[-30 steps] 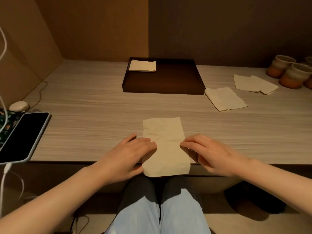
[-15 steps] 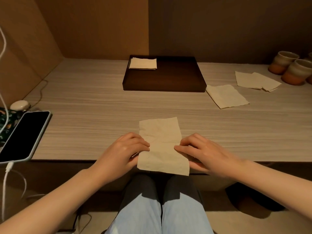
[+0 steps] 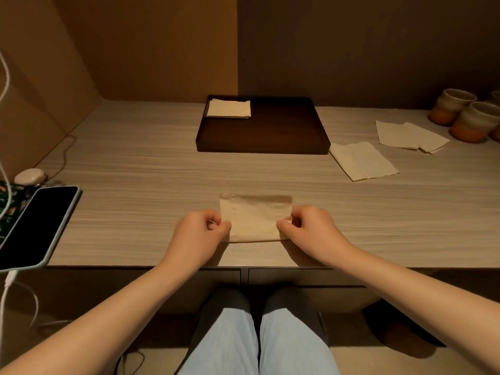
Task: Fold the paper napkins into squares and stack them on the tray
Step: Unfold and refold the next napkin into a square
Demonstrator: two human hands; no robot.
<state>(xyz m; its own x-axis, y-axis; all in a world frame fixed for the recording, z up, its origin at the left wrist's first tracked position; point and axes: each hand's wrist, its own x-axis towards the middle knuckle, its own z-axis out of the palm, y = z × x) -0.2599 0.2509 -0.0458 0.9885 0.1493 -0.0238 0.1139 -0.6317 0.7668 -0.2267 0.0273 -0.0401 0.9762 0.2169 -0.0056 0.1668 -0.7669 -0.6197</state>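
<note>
Left hand and right hand pinching side edges of paper napkin, lower centre of frame, mid-fold on table. Risk: uneven pull skews corners, so no clean square. Tray upper centre, one folded napkin in its upper-left corner.

beige napkin folded, pinched flat

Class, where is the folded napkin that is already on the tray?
In the head view, the folded napkin lies in the far left corner of the dark tray, at the back of the table.
</note>
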